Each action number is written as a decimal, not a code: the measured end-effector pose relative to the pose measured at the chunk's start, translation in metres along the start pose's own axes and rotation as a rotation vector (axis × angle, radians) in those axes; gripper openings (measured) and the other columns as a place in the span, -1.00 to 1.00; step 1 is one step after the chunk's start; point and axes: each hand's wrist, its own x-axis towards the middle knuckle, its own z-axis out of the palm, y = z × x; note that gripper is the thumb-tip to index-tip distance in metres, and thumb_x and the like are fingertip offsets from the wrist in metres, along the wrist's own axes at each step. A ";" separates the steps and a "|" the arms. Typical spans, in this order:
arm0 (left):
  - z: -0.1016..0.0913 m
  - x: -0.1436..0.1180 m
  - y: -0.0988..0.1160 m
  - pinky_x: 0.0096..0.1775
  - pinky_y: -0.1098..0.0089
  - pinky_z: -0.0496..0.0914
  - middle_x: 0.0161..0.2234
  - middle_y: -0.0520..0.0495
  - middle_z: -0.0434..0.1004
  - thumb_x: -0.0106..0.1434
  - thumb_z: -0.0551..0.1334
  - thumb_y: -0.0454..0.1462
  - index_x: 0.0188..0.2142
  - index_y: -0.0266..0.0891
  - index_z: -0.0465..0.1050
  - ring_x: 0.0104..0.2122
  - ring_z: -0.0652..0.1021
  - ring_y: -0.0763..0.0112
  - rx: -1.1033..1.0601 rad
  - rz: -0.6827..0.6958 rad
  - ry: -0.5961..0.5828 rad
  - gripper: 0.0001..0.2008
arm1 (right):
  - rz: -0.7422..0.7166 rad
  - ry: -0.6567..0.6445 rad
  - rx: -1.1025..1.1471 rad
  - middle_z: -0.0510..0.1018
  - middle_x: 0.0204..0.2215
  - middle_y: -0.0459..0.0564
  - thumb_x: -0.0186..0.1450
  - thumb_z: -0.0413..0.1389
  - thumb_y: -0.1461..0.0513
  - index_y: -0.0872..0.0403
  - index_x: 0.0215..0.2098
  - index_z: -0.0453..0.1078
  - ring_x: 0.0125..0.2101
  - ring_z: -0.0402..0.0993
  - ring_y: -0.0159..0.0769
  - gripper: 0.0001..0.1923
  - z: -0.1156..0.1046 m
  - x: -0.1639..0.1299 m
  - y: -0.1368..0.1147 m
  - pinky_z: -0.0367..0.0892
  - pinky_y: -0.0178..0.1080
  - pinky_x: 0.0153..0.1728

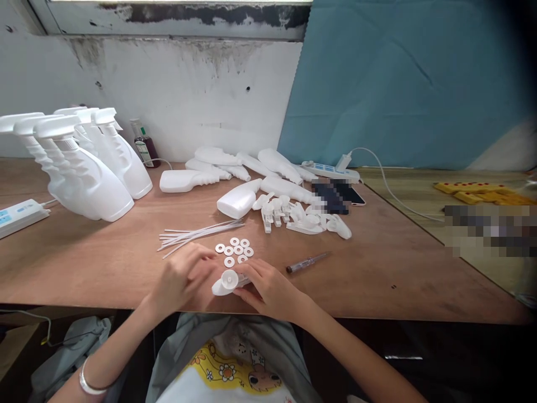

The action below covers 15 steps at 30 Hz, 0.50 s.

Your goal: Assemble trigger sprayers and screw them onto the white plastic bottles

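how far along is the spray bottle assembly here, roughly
Looks partly done, as a judgement. Done: a row of upright white plastic spray bottles with trigger heads fitted at far left. In hand: the left hand and right hand hold one white trigger sprayer head. Left: capless white bottles lying flat, loose white trigger heads, thin white dip tubes and small white ring washers.

The phone [337,195] and a patch on the right table [489,229] are pixelated, so their details cannot be read. The power strip [19,216] is cut off by the left edge. The left hand [181,278] and right hand [268,288] hide most of the spray-head part [230,281]. The small bottle's [144,146] label is too small to read.
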 end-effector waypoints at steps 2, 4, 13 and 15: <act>-0.008 -0.001 -0.015 -0.23 0.31 0.31 -0.30 -0.13 0.45 0.28 0.03 -0.25 -0.29 -0.26 0.40 -0.26 0.43 0.27 0.288 -0.161 0.024 -0.80 | -0.009 -0.004 -0.026 0.47 -0.29 0.10 0.29 0.01 0.23 0.13 -0.12 0.22 -0.28 0.38 -0.20 -0.79 0.000 0.000 0.000 0.33 -0.18 -0.26; -0.014 -0.001 -0.028 -0.27 0.25 0.30 -0.32 -0.15 0.46 0.26 0.04 -0.23 -0.32 -0.26 0.44 -0.28 0.43 0.18 0.557 -0.310 -0.062 -0.77 | -0.016 -0.003 -0.038 0.46 -0.29 0.10 0.29 0.01 0.23 0.14 -0.12 0.22 -0.28 0.37 -0.20 -0.79 0.001 0.000 0.000 0.32 -0.18 -0.26; -0.015 -0.002 -0.037 -0.34 0.30 0.28 -0.37 -0.16 0.46 0.26 -0.03 -0.25 -0.42 -0.26 0.34 -0.35 0.47 0.20 0.481 -0.467 -0.173 -0.76 | -0.020 0.003 -0.062 0.47 -0.30 0.09 0.29 0.01 0.21 0.15 -0.13 0.22 -0.30 0.36 -0.21 -0.79 0.001 0.000 0.001 0.31 -0.19 -0.28; -0.018 -0.002 -0.032 -0.38 0.34 0.28 -0.41 -0.10 0.45 0.25 0.00 -0.22 -0.41 -0.24 0.28 -0.41 0.47 0.27 0.262 -0.495 -0.097 -0.81 | -0.022 0.004 -0.066 0.47 -0.31 0.09 0.29 0.01 0.21 0.15 -0.14 0.22 -0.31 0.36 -0.21 -0.79 0.002 0.000 0.001 0.31 -0.20 -0.28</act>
